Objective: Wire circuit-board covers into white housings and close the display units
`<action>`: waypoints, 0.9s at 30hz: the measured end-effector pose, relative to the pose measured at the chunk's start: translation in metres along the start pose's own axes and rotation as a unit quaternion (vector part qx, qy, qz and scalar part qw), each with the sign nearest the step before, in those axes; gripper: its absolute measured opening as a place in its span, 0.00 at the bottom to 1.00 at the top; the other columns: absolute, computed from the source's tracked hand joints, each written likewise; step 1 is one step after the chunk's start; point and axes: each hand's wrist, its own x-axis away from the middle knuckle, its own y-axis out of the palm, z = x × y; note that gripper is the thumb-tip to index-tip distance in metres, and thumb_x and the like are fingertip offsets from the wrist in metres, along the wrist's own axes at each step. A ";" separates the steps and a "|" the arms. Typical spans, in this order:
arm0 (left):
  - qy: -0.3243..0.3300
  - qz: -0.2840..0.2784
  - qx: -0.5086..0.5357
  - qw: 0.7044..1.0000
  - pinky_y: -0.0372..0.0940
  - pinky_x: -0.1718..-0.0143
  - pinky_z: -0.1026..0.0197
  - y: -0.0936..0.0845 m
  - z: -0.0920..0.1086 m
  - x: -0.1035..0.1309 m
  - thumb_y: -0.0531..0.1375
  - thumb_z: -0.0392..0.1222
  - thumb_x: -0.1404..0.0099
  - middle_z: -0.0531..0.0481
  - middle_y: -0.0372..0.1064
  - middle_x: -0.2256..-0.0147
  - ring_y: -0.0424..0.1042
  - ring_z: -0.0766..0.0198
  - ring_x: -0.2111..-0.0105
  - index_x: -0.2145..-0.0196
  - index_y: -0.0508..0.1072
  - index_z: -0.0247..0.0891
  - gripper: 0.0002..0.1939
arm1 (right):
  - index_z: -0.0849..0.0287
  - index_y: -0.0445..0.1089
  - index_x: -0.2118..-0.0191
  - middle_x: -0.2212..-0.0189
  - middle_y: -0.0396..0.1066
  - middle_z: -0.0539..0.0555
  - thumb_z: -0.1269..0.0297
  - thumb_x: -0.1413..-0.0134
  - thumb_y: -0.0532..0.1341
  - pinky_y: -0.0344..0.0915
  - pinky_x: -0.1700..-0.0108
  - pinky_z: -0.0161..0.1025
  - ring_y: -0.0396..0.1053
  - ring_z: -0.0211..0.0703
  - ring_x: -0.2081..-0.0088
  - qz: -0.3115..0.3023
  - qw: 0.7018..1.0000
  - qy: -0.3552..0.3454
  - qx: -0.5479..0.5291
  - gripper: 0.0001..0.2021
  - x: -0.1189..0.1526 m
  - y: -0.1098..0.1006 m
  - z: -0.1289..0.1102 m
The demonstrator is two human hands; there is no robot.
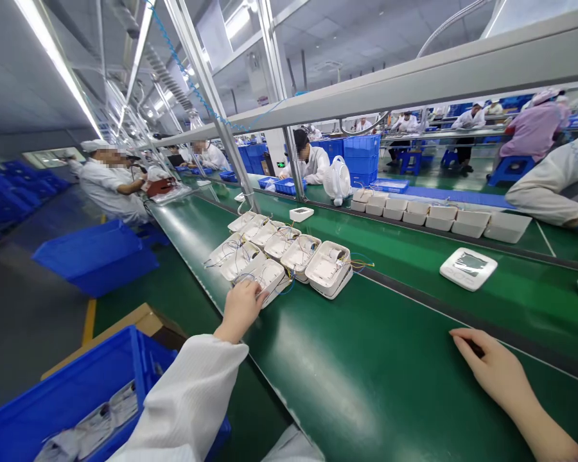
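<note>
- Head view: the cases [326, 264] sit on the green bench [347, 385], on the wearer's side of the fan [337, 181] and mostly to its left, packed in 2 rows, with wires [363, 263] trailing over their edges.
- Left hand [243, 308]: well left of the fan and nearer the wearer, at the end case [270, 274] of the left row. Its fingers are bent narrow and touch the edge; whether they pinch it, I cannot tell.
- Right hand [496, 369]: well right of the fan and nearer, over the bench. Its fingers are curled in; I cannot tell if they hold anything.
- Panel [481, 271]: right of the fan and nearer, face up, with a grey screen [467, 262].
- Tubs [440, 219]: at least 7, in a line running right from the fan.
- Co-worker [315, 160]: in white, just left of the fan, leaning forward.
- Sleeve [553, 172] of another person: far right of the fan.
- Crate [139, 356]: far left of the fan and nearer, blue, beside the bench.
</note>
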 end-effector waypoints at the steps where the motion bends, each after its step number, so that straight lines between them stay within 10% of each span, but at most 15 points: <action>1: -0.004 -0.002 0.002 1.000 0.58 0.63 0.56 -0.001 0.002 0.000 0.57 0.44 0.39 0.44 0.66 0.70 0.65 0.53 0.65 0.73 0.66 0.36 0.09 | 0.52 0.76 0.59 0.53 0.72 0.50 0.41 0.51 0.52 0.69 0.63 0.43 0.71 0.52 0.57 0.003 1.000 -0.004 0.000 0.25 0.000 0.000 0.000; 9: -0.055 0.090 0.078 0.991 0.60 0.63 0.59 -0.040 0.021 0.011 0.55 0.44 0.35 0.47 0.66 0.68 0.66 0.60 0.67 0.70 0.66 0.35 0.10 | 0.48 0.76 0.61 0.53 0.72 0.46 0.36 0.59 0.53 0.70 0.59 0.47 0.70 0.53 0.54 -0.031 0.999 0.040 -0.014 0.27 -0.003 -0.002 0.005; 13: 0.031 0.101 0.170 0.980 0.61 0.63 0.61 -0.057 0.056 0.031 0.56 0.44 0.33 0.49 0.68 0.69 0.66 0.63 0.67 0.69 0.69 0.36 0.10 | 0.48 0.76 0.61 0.52 0.72 0.46 0.36 0.59 0.54 0.70 0.56 0.47 0.70 0.53 0.52 -0.033 0.999 0.036 -0.015 0.27 -0.005 0.001 0.008; 18: 0.350 -0.036 0.263 0.898 0.60 0.52 0.57 -0.031 0.133 0.067 0.57 0.43 0.31 0.50 0.72 0.69 0.69 0.65 0.65 0.66 0.71 0.38 0.08 | 0.48 0.76 0.62 0.53 0.72 0.47 0.36 0.60 0.54 0.70 0.59 0.47 0.71 0.54 0.54 -0.016 0.999 0.034 -0.011 0.27 -0.005 0.002 0.008; 23: 0.581 -0.194 0.257 0.748 0.45 0.35 0.54 0.005 0.195 0.070 0.52 0.37 0.29 0.52 0.75 0.60 0.64 0.64 0.44 0.66 0.70 0.41 0.10 | 0.50 0.76 0.61 0.54 0.72 0.47 0.36 0.58 0.54 0.70 0.62 0.45 0.71 0.51 0.57 -0.003 1.000 0.022 -0.006 0.27 -0.002 0.000 0.004; 25: 0.583 -0.183 0.268 0.745 0.46 0.35 0.52 0.017 0.208 0.056 0.51 0.35 0.30 0.51 0.73 0.53 0.59 0.61 0.39 0.64 0.71 0.40 0.09 | 0.50 0.76 0.60 0.54 0.72 0.47 0.36 0.57 0.53 0.71 0.63 0.44 0.71 0.51 0.57 -0.002 1.000 0.024 -0.007 0.27 -0.001 -0.001 0.004; 27: 0.484 -0.182 0.284 0.808 0.54 0.40 0.52 0.029 0.218 0.041 0.53 0.39 0.31 0.48 0.72 0.51 0.63 0.58 0.42 0.63 0.73 0.38 0.08 | 0.50 0.76 0.60 0.54 0.72 0.47 0.36 0.57 0.54 0.71 0.64 0.43 0.71 0.51 0.58 0.000 1.000 0.027 -0.009 0.28 -0.001 0.000 0.004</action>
